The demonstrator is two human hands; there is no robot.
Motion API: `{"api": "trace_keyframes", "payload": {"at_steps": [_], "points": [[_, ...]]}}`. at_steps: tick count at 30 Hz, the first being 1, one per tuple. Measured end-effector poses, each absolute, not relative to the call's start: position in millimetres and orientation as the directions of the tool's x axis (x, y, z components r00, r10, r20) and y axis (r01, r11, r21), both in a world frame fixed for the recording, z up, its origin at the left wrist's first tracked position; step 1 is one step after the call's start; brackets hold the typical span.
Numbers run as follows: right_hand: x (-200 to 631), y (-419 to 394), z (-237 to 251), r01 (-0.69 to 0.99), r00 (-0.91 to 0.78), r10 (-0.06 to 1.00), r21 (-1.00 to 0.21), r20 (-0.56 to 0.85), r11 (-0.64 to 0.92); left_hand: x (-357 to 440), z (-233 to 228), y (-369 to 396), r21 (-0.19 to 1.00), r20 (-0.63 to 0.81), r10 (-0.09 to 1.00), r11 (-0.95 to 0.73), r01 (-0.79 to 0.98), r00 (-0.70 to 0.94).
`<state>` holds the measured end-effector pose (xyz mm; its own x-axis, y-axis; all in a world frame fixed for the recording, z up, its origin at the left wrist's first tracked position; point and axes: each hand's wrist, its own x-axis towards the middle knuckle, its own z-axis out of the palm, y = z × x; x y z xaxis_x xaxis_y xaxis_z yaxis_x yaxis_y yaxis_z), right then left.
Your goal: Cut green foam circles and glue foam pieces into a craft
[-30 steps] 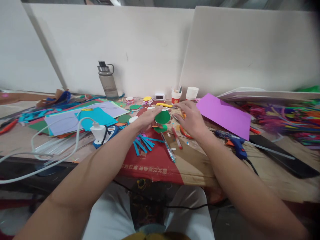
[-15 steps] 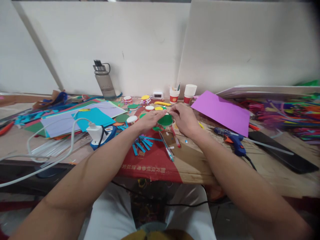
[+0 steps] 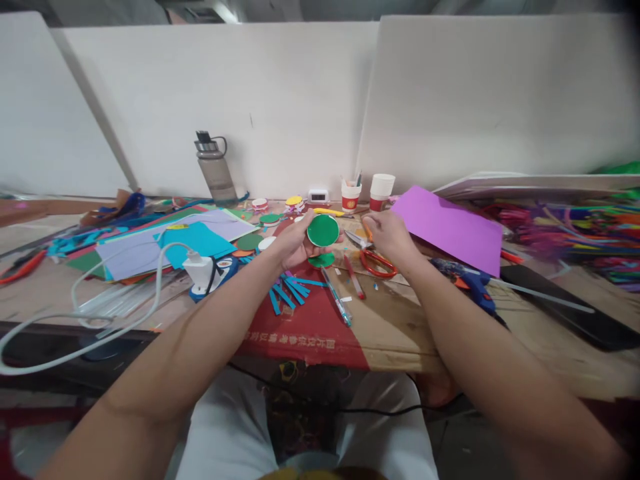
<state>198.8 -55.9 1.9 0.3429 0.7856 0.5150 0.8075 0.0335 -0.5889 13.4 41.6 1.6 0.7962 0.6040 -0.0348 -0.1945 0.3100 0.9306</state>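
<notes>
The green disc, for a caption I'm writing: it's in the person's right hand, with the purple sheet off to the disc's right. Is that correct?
Not quite: the hand is wrong. The head view shows the green disc in the person's left hand. The purple sheet is off to the disc's right, as you say.

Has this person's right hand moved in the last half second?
Yes, rightward: the right hand's fingertips were just below the pen cup in the picture; now they are to its lower right.

Head-worn view, forward and down across the worktop (image 3: 560, 360)
</notes>
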Motion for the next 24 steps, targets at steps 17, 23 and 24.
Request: {"api": "trace_keyframes", "payload": {"at_steps": [17,23,24], "points": [[169,-56,-6,0.673,0.264,0.765,-0.68,0.587,0.289,18,-9,27,0.936,0.078,0.461,0.271,-0.224,0.884],[170,-56,-5,0.671,0.314,0.785,-0.71,0.533,0.214,15,-5,25,0.996,0.054,0.571,0.031,-0.086,0.819],[171,-55,-5,0.651,0.324,0.794,-0.73,0.515,0.207,15,-4,25,0.997,0.071,0.599,-0.039,-0.059,0.798]]}}
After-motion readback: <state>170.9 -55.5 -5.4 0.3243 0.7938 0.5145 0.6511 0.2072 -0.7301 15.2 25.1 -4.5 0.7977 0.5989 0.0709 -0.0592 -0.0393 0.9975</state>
